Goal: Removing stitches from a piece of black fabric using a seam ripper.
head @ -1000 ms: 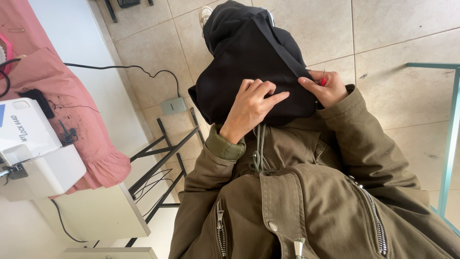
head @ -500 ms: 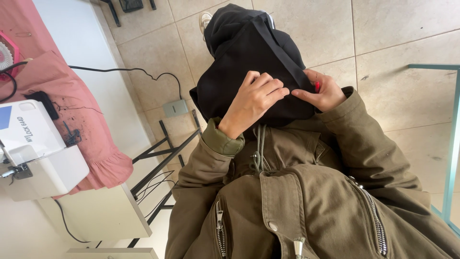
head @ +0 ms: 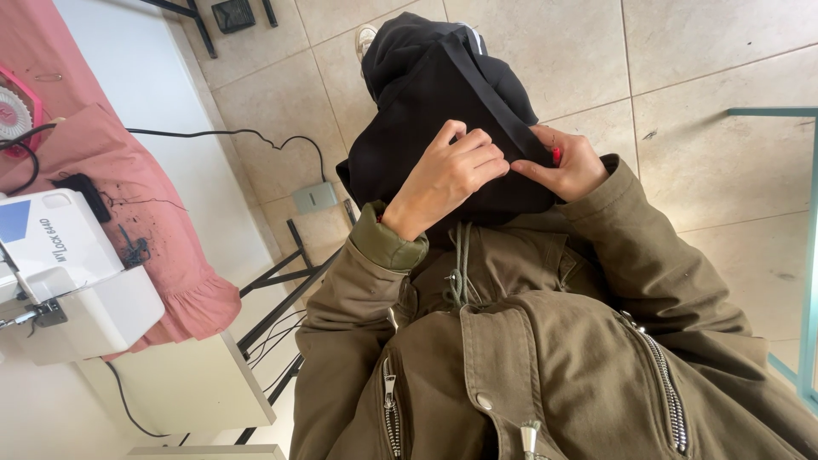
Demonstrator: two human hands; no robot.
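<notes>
Presently:
- One black fabric garment [head: 426,128], soft and bunched, lies under both hands.
- One flat black strap [head: 486,94] runs diagonally down to the fingertips.
- Left hand [head: 447,175]: fingers curled, pinching the strap.
- Right hand [head: 567,166]: fingers bent, pinching the strap's end.
- One white serger [head: 68,273], boxy, sits well apart from the left fingers on pink cloth [head: 170,247].

A white table [head: 145,77] runs along the left, carrying a white sewing machine [head: 72,281] near its front edge. Pink fabric [head: 128,213] is spread under the machine and hangs over the table's right edge. The beige tiled floor [head: 716,94] holds a grey foot pedal [head: 314,197] beside the table, with a black cable [head: 230,134] trailing to it.
</notes>
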